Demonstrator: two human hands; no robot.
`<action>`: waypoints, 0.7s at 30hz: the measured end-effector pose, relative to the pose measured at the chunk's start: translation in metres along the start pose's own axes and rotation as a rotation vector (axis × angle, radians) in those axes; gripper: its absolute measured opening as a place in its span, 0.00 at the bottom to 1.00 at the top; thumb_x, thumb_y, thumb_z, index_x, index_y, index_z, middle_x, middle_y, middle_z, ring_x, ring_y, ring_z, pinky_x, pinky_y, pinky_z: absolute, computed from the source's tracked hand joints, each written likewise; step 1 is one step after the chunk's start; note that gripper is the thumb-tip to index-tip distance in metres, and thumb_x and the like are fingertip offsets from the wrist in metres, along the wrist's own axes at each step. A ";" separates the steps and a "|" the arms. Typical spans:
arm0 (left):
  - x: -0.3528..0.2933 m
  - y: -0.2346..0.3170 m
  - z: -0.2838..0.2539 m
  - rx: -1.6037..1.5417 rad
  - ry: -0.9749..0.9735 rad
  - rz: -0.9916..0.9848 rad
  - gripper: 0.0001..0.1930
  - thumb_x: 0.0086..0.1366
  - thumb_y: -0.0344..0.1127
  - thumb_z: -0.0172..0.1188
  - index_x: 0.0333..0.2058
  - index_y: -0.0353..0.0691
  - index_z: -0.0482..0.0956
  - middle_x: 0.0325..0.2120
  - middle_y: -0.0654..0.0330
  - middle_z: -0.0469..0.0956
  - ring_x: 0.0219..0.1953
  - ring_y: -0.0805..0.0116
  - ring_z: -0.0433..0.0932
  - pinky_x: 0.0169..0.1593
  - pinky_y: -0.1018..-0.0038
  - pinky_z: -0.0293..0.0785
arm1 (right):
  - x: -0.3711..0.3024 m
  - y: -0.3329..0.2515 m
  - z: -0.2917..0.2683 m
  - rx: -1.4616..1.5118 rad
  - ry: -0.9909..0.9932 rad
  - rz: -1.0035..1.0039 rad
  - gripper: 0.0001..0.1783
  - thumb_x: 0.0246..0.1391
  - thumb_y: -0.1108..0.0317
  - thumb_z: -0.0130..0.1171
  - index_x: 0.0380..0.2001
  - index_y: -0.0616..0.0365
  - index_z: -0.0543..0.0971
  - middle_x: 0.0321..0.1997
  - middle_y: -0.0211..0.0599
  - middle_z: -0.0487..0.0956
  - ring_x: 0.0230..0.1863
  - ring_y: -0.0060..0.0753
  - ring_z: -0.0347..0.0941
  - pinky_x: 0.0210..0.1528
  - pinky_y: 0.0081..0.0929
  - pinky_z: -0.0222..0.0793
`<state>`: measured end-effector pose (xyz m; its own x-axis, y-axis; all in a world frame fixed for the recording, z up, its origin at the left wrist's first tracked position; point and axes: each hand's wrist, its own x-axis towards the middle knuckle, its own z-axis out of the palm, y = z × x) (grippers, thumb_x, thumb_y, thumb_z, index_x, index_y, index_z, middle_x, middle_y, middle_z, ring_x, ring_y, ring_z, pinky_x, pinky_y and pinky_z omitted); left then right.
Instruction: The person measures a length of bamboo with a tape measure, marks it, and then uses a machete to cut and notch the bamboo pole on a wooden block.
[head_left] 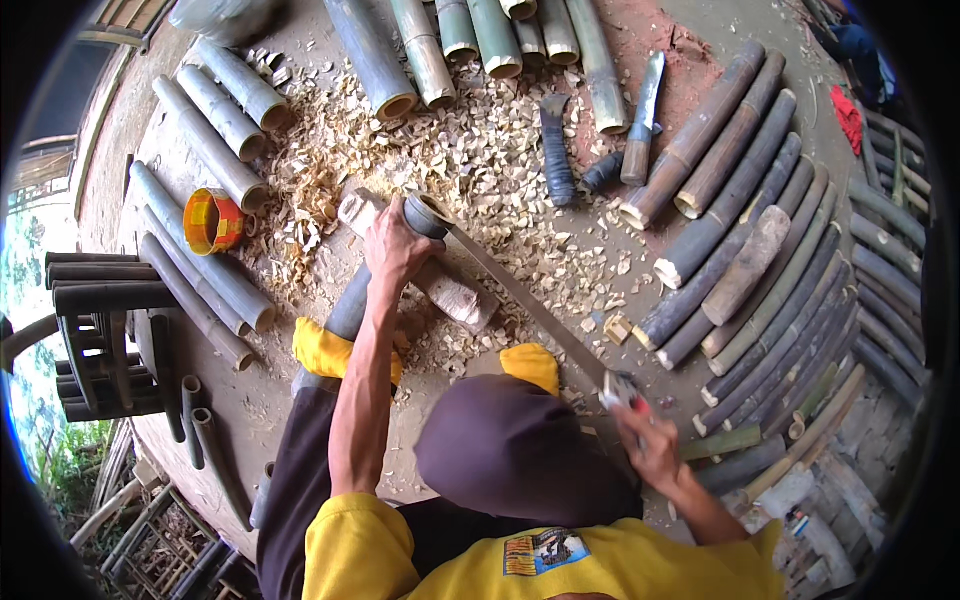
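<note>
With the left hand (pixel 397 243), gripping the bamboo tube (pixel 350 304) near its upper end, laid across the pale log (pixel 457 294); with the right hand (pixel 652 440), clutching the saw (pixel 530 303) by its handle! Holding that blade aslant, just beside the tube's open end, amid wood chips (pixel 480 142), left of the dark bamboo lengths (pixel 728 190).
</note>
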<state>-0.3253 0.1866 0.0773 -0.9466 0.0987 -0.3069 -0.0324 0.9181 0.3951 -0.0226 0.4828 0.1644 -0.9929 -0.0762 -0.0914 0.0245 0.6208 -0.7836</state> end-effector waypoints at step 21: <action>0.001 0.012 0.017 -0.112 0.014 0.041 0.32 0.32 0.43 0.70 0.39 0.38 0.72 0.35 0.48 0.77 0.42 0.47 0.76 0.45 0.59 0.73 | 0.183 -0.001 0.087 0.196 0.050 -0.111 0.16 0.54 0.74 0.57 0.47 0.61 0.77 0.34 0.50 0.81 0.22 0.34 0.76 0.23 0.28 0.69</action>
<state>-0.3212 0.2039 0.0672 -0.9522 0.1294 -0.2766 -0.0282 0.8647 0.5015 -0.1946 0.4005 0.0955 -0.9951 -0.0942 0.0289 -0.0682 0.4470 -0.8919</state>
